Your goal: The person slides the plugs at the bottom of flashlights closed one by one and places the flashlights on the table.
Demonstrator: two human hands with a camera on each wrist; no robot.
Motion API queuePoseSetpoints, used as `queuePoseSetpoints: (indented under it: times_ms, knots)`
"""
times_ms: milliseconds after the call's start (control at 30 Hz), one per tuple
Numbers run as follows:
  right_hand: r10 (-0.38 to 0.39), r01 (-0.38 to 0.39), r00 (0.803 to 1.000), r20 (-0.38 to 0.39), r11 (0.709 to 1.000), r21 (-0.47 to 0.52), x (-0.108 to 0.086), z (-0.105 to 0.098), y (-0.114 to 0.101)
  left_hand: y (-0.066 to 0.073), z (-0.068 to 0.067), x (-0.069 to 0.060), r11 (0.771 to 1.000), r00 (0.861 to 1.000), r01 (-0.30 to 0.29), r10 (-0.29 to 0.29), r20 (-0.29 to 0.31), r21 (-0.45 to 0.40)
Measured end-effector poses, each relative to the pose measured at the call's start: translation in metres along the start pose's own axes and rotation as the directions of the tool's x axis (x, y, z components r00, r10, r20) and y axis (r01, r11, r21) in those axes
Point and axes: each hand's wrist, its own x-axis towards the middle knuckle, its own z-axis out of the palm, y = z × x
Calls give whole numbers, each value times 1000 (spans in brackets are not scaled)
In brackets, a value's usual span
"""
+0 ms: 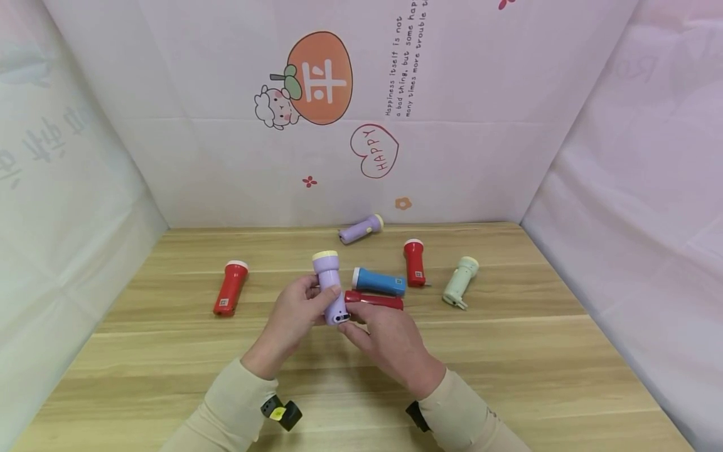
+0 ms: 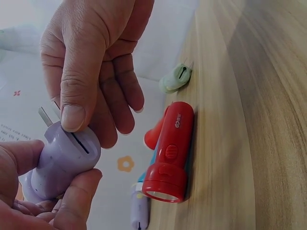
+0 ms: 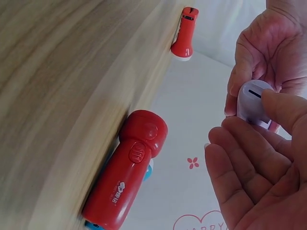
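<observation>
The left hand [image 1: 294, 314] grips a purple flashlight [image 1: 329, 282] with a cream head, held above the table with the head pointing away. At the flashlight's near end is the right hand [image 1: 390, 339]. In the left wrist view, metal plug prongs [image 2: 47, 116] stick out of the purple flashlight [image 2: 62, 160], and the right thumb [image 2: 74, 115] presses on its end beside a dark slot. The right hand's other fingers [image 3: 244, 167] are loosely bent beside that end in the right wrist view. The left hand [image 3: 268, 52] wraps the flashlight's body there.
Behind the right hand lie a red flashlight [image 1: 375, 301] and a blue one [image 1: 380, 282]. Another red one [image 1: 415, 263] and a pale green one [image 1: 460, 282] are at the right. A purple one [image 1: 361, 230] lies near the back edge, and a red one [image 1: 231, 289] at the left.
</observation>
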Motion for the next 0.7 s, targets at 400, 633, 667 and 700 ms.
queuePoseSetpoints:
  times_ms: [400, 633, 667, 700]
  knots:
    - [-68, 62, 996, -59, 993, -99, 0, 1, 0, -1, 1, 0, 1000, 1000, -19, 19, 11, -8]
    - [-120, 101, 987, -105, 979, -176, 0, 2, -1, -1, 2, -1, 1000, 1000, -21, 21, 1, -10]
    - [-127, 105, 986, -108, 976, -191, 0, 2, -1, 0, 2, -1, 1000, 1000, -21, 21, 0, -8]
    - [-131, 107, 985, -110, 973, -203, 0, 2, -1, 0, 2, -2, 1000, 1000, -22, 22, -1, -5]
